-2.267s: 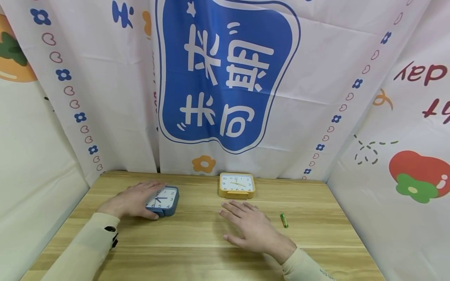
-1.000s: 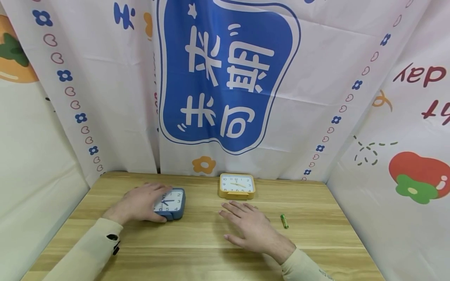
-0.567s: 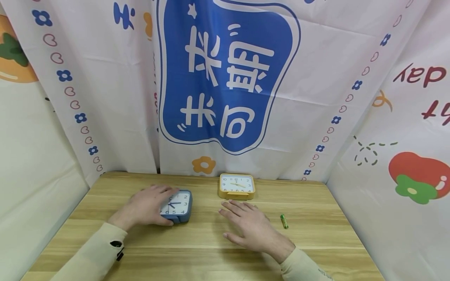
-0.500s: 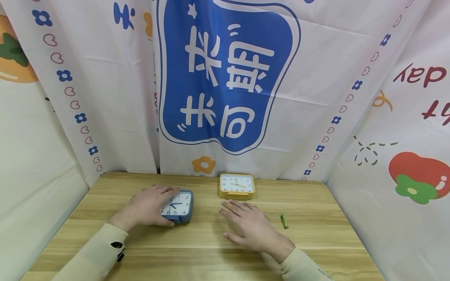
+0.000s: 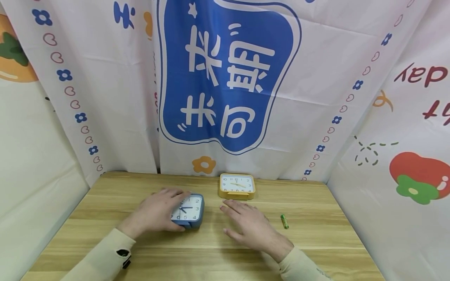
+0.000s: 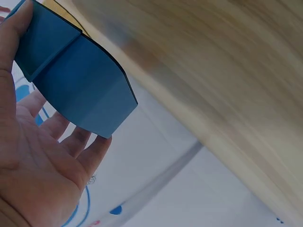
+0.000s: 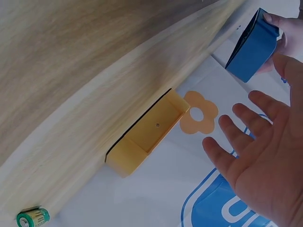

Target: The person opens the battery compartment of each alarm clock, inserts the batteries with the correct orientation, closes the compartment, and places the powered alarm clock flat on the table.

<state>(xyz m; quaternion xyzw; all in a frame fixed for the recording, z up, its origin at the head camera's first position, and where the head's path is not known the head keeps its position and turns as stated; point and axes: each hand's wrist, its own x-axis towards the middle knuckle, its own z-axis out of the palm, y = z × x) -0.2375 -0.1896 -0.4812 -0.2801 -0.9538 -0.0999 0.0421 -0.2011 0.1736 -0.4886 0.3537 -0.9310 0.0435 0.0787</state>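
Blue clock (image 5: 191, 212), one, in left grip (image 5: 159, 212) — one yellow clock (image 5: 237, 186), one battery (image 5: 284, 221)

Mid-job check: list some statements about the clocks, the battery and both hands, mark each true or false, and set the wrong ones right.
1. The blue clock is in the grip of the left hand. True.
2. The battery lies on the table, right of the yellow clock in the head view. True.
3. In the head view, the blue clock is right of the yellow clock. False: it is to the left.
4. The grip of the right hand is empty. True.
5. The battery stands on its end. False: it lies on its side.
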